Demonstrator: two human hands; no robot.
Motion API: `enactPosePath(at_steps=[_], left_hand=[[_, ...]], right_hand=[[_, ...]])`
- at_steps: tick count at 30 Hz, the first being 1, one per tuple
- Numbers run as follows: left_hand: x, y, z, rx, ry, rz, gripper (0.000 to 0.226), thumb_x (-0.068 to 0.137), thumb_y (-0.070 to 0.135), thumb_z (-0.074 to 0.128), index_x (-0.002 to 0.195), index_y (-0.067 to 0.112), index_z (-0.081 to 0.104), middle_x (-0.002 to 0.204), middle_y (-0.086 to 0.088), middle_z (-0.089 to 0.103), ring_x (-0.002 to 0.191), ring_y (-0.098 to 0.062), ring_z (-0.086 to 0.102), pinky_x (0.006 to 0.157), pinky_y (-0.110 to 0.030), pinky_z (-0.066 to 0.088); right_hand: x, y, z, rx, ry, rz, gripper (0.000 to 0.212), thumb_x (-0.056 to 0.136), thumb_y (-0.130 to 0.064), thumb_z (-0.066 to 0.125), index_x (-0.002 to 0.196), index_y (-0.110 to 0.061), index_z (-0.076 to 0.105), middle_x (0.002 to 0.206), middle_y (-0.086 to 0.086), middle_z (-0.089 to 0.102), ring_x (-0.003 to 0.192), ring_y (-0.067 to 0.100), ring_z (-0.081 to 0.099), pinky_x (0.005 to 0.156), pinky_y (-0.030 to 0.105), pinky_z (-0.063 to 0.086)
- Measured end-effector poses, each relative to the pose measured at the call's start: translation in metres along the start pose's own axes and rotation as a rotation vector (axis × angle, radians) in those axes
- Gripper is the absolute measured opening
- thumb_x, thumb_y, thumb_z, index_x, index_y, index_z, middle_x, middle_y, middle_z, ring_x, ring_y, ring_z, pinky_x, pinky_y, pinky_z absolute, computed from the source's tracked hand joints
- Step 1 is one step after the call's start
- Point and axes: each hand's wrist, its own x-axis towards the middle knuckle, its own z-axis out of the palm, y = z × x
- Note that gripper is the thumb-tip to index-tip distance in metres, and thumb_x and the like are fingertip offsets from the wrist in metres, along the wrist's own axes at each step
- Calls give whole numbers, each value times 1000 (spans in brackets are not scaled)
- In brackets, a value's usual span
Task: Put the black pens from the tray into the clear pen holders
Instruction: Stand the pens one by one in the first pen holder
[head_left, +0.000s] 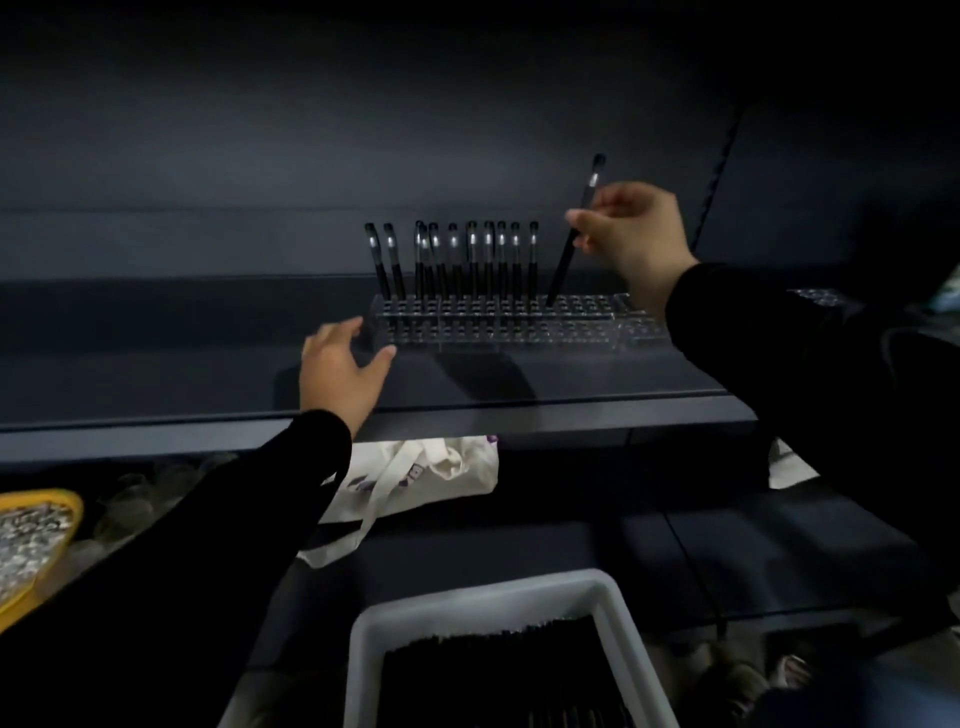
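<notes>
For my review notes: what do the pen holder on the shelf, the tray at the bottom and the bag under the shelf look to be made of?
Pen holder: clear, glossy, probably acrylic; the shelf shows through its rows of holes.
Tray: pale grey, matte, likely moulded plastic, judging by its thick rounded rim.
Bag: soft off-white cloth, perhaps canvas; it slumps and creases, with a flat strap.

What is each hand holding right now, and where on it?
The right hand pinches a black pen around mid-shaft, its lower tip at the clear pen holder. The left hand holds nothing, open beside the holder's left end.
</notes>
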Motion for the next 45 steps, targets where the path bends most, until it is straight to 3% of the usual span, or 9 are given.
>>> enactPosePath(at_steps=[4,8,13,21,27,31,36,42,45], left_hand=[[31,-13,23,3,-193,-144,70,81,44,69,134,3,50,133,-16,53,124,-33,47,107,-39,36],[46,-21,36,130,-175,-120,63,81,50,67,122,3,58,125,-20,56,120,-36,46,100,-38,38],[52,-27,39,79,-148,-131,52,79,51,68,109,9,66,111,-15,64,111,-34,53,95,-40,44],[48,-24,37,-5,-112,-119,38,77,43,73,101,13,69,102,-9,69,102,-29,60,89,-40,49],[46,-24,35,-8,-113,-125,43,78,40,74,109,11,68,107,-11,68,105,-29,59,93,-39,48],[30,-17,29,-37,-79,-169,50,79,37,73,119,10,61,119,-14,59,113,-33,53,99,-42,44],[-16,-14,18,-54,-110,-2,55,84,28,70,133,12,50,132,-10,49,124,-28,43,106,-40,36],[-76,-27,1,-46,-66,83,52,81,19,72,129,8,53,136,-11,42,128,-24,37,107,-22,26],[-122,-41,0,-23,-44,110,51,76,11,75,123,4,57,139,-15,39,130,-25,35,106,-24,26]], right_hand=[[38,12,12,-50,54,20,32,81,1,69,65,-16,47,58,2,51,40,-1,52,48,16,48],[56,35,21,-75,78,28,36,81,8,66,65,-15,43,59,3,46,43,0,53,47,14,48],[60,58,25,-160,26,68,34,82,7,66,66,-15,45,63,3,46,62,12,53,68,32,54],[48,84,25,-244,-51,123,25,86,4,63,74,-13,48,70,2,48,61,11,55,52,11,50],[43,81,25,-219,-18,158,16,85,-1,65,91,-8,52,82,5,55,70,13,56,55,16,50],[7,70,19,-143,64,204,33,85,-14,70,110,-12,49,98,1,55,83,11,55,64,15,45],[-63,77,13,-165,-22,98,26,83,-8,70,100,-13,51,83,-3,51,69,3,49,67,13,43],[-143,123,2,-266,-139,83,30,80,-7,72,91,-28,54,83,-8,55,65,4,47,66,19,45],[-181,149,-1,-346,-204,91,27,79,-5,72,96,-22,57,86,-9,56,63,3,46,65,15,46]])
